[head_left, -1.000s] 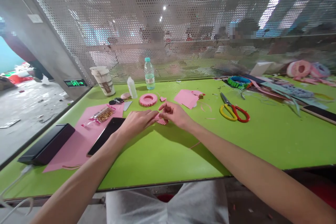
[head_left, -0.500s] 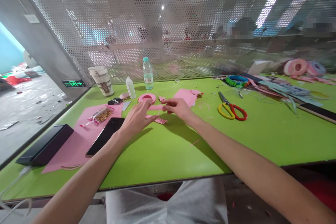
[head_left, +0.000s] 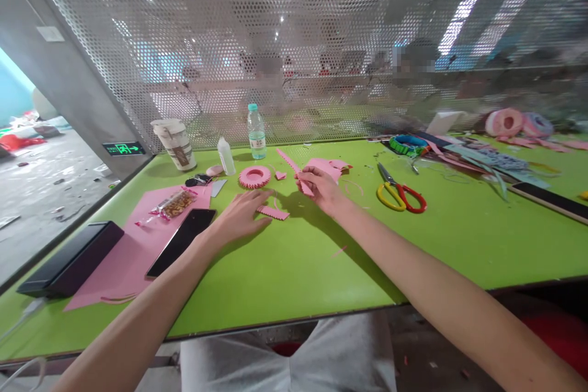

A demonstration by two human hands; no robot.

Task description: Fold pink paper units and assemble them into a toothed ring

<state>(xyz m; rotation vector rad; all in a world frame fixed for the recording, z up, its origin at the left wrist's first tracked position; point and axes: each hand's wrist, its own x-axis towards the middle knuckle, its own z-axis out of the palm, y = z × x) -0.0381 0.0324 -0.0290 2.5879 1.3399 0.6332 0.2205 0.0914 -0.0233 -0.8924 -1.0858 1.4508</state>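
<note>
My right hand [head_left: 321, 188] pinches a pink paper strip with a notched edge [head_left: 288, 160], which slants up and away to the left from the fingers. My left hand [head_left: 242, 213] rests low over the green table, fingers stretched and apart, holding nothing. At its fingertips lies a second pink strip, zigzag-cut [head_left: 274, 213]; whether they touch it I cannot tell. Just beyond that hand sits a pink ring with a toothed rim [head_left: 254, 177], with a small pink scrap [head_left: 280, 176] beside it. Behind my right hand is a larger cut pink sheet [head_left: 328, 166], partly hidden.
Yellow-and-red-handled scissors [head_left: 400, 193] lie to the right. At the back stand a water bottle [head_left: 257, 135], a white glue bottle [head_left: 226, 156] and a paper cup [head_left: 174, 144]. A phone [head_left: 181, 244] and a snack packet [head_left: 174, 204] lie left, before a perforated screen [head_left: 220, 98].
My right hand has lifted the pink strip off the table and tilted it upward. My left hand has let go of that strip and drawn back slightly toward me.
</note>
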